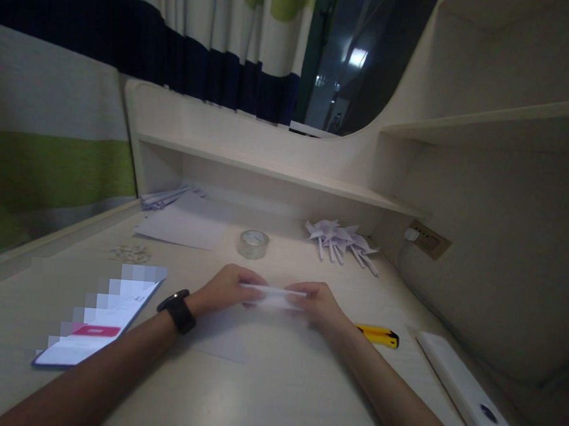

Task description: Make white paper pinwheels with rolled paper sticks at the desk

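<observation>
Between my two hands, a small folded piece of white paper (274, 297) is held just above the desk, slightly blurred. My left hand (232, 286) pinches its left end, and a black watch (177, 309) circles that wrist. The right end is gripped by my right hand (319, 302). Under and beside my left forearm lies a flat sheet of white paper (220, 342), partly covered. A yellow utility knife (378, 336) rests on the desk by my right forearm, which hides one end of it. Beyond my hands stands a roll of clear tape (252, 244).
Several white paper pinwheels (339, 239) lie at the back right. White paper sheets (185, 220) are at the back left, near small pale pieces (131, 253). A lit tablet or phone (103, 323) lies left. A white box-shaped device (463, 381) and wall socket (427, 239) are right.
</observation>
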Tool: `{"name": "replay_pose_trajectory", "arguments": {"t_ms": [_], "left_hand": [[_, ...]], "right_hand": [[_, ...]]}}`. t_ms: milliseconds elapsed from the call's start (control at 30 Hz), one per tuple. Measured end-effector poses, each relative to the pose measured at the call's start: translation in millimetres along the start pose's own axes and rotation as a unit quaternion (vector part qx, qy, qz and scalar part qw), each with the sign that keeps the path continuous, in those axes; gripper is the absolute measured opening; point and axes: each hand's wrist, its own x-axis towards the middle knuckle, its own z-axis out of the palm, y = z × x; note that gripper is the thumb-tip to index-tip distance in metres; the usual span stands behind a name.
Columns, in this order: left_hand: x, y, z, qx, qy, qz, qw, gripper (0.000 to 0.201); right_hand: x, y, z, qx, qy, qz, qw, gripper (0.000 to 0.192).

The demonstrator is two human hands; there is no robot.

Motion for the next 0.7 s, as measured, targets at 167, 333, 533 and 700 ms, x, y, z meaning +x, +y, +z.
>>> {"name": "replay_pose_trajectory", "arguments": {"t_ms": [167,333,533,700], "left_hand": [[-0.8,0.1,0.9,0.018,-0.005,-0.001,1.0,0.025],[-1.1,-0.9,2.1,-0.003,0.002,0.007,1.0,0.026],[-0.8,1.3,3.1,-0.038,0.013,-0.019,0.999,0.031],[0.7,-1.6,4.3,-0.048,0.028,-0.04,0.998,0.031]], "right_hand": [[1.2,3.8,0.6,-0.004,0.001,-0.018,1.0,0.039],[1.9,3.1,1.4,0.002,0.016,-0.013,1.0,0.041],[2.8,1.9,1.4,0.005,0.045,-0.027,0.999,0.039],[2.4,2.9,2.1,0.004,0.037,-0.021,0.999,0.041]]}}
